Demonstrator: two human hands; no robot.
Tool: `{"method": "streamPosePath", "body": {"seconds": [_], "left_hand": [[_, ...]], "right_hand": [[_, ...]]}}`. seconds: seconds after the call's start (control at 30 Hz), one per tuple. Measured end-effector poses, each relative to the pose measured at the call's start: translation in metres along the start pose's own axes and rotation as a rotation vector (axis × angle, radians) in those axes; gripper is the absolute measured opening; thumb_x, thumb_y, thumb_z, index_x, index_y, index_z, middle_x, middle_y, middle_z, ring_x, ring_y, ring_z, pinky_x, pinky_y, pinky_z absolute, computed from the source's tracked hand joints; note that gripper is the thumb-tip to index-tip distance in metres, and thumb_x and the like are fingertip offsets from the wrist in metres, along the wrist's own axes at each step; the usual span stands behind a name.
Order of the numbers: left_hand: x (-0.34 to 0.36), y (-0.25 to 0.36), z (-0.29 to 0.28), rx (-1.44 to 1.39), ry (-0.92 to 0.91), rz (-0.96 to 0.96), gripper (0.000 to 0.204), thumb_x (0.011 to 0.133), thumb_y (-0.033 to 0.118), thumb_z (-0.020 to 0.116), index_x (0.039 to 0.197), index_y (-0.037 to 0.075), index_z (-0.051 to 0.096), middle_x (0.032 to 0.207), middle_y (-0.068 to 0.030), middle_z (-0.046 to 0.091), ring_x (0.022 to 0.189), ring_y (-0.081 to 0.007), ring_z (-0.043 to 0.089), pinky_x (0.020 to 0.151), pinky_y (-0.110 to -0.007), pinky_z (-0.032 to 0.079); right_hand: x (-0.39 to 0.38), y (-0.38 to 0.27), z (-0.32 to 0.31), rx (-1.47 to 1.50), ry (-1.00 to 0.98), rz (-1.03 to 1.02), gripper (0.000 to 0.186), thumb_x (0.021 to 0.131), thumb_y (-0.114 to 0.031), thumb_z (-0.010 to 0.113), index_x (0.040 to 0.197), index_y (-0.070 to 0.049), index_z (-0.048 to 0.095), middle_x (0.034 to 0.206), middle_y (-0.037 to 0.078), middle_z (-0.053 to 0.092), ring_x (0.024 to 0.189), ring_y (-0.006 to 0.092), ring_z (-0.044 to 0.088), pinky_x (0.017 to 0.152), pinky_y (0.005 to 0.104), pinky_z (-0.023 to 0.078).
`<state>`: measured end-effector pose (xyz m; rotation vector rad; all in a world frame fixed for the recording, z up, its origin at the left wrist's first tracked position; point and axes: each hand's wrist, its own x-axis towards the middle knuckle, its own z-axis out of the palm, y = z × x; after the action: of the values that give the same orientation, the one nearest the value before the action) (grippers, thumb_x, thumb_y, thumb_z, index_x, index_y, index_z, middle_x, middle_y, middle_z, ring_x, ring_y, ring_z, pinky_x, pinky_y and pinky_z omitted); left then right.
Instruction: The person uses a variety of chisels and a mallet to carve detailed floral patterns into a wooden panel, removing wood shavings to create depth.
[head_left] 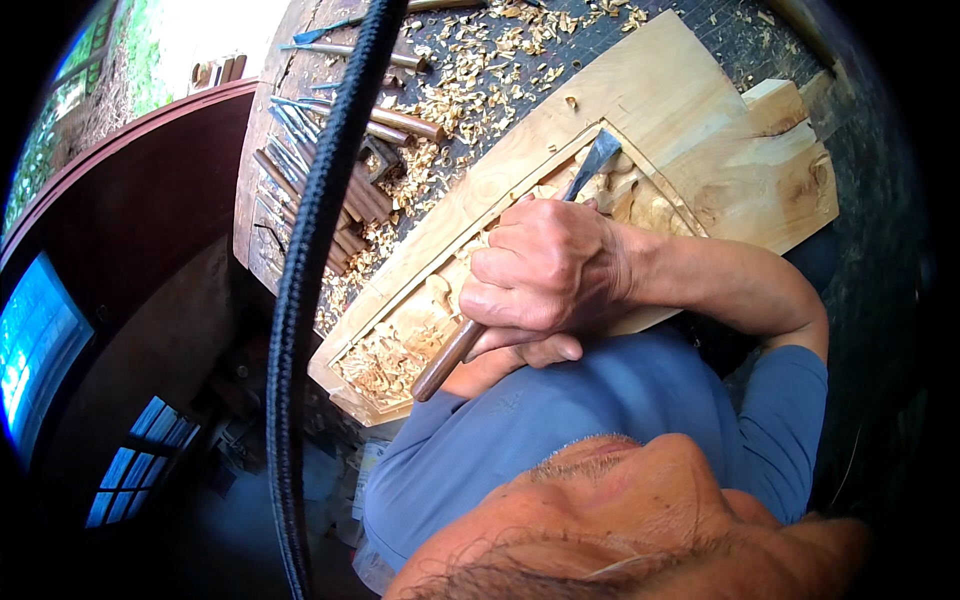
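Note:
My right hand [548, 262] is closed in a fist around a wood-carving chisel [447, 360]. Its brown wooden handle sticks out toward the lower left, and its flared steel blade points to the upper right. The blade's edge meets the recessed carved part of a pale wooden board [660, 85]. Beneath the right hand lies my left hand [535, 352], mostly covered; a stretched-out thumb shows, but its other fingers are largely hidden. Carved relief [385, 365] fills the board's long bordered recess, with finer detail at the lower-left end and rounded shapes near the blade.
Several carving tools with wooden handles [365, 195] lie side by side on the dark worktable [255, 200], left of the board. More chisels [350, 50] rest farther back. Curled wood shavings [470, 95] cover much of the table. A black braided cable [300, 270] crosses the view.

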<state>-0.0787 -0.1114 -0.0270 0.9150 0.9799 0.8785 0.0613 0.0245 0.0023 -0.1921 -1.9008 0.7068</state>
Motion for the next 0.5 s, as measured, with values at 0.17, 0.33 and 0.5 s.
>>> {"method": "streamPosePath", "body": {"seconds": [0.17, 0.33, 0.5], "left_hand": [[-0.008, 0.0, 0.0, 0.025, -0.013, -0.011, 0.077, 0.095, 0.027, 0.084, 0.159, 0.003, 0.049, 0.161, -0.0134, 0.053, 0.153, -0.0271, 0.045, 0.13, -0.047, 0.036], [-0.009, 0.001, -0.002, 0.06, -0.031, -0.031, 0.076, 0.094, 0.025, 0.084, 0.158, 0.002, 0.049, 0.16, -0.0135, 0.053, 0.153, -0.0271, 0.045, 0.131, -0.047, 0.035], [-0.013, 0.002, -0.004, 0.12, -0.048, -0.046, 0.075, 0.094, 0.024, 0.083, 0.158, 0.002, 0.05, 0.16, -0.0136, 0.054, 0.153, -0.0271, 0.045, 0.131, -0.047, 0.035]], "right_hand": [[0.001, 0.004, 0.0, -0.002, 0.012, -0.016, 0.042, 0.079, -0.041, 0.083, 0.075, -0.014, 0.052, 0.069, 0.0, 0.043, 0.056, 0.0177, 0.056, 0.05, 0.0353, 0.044], [0.002, 0.007, -0.007, -0.001, -0.009, -0.011, 0.043, 0.088, -0.047, 0.082, 0.081, -0.013, 0.056, 0.071, 0.002, 0.052, 0.056, 0.0205, 0.063, 0.051, 0.0368, 0.05], [-0.001, 0.007, -0.008, -0.014, -0.003, -0.026, 0.043, 0.088, -0.047, 0.081, 0.081, -0.014, 0.056, 0.07, 0.001, 0.049, 0.055, 0.0185, 0.061, 0.05, 0.0352, 0.05]]}}
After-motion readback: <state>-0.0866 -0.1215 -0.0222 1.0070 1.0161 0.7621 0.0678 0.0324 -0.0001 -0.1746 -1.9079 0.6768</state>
